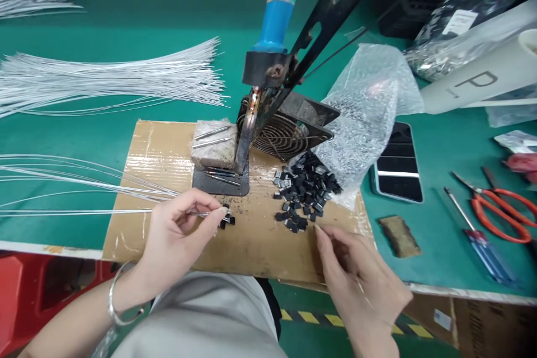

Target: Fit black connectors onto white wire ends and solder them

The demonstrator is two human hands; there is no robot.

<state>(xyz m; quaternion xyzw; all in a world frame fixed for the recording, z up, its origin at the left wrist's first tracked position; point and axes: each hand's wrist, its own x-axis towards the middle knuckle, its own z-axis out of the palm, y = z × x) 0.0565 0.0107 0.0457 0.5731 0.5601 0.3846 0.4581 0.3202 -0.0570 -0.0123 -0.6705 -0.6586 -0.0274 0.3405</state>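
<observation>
My left hand [176,238] pinches a thin white wire [130,211] over the cardboard sheet [255,251]. A few small black connectors [227,221] show just past its fingertips; whether they are attached to the wire I cannot tell. My right hand [363,274] has thumb and forefinger drawn together at the near edge of a pile of black connectors [308,187]. Anything between those fingertips is too small to make out. Above the cardboard, a blue-handled soldering iron [274,25] is clamped to a dark metal stand, its tip pointing down beside a pad [213,148] with metal rods on it.
Behind the iron stands a small fan [281,137]. A bubble-wrap bag [361,112] adjoins the pile. To the right lie a phone [397,162], a brown sponge piece [399,236], a screwdriver [482,246] and orange-handled cutters [499,212]. A wire bundle [117,78] lies at left.
</observation>
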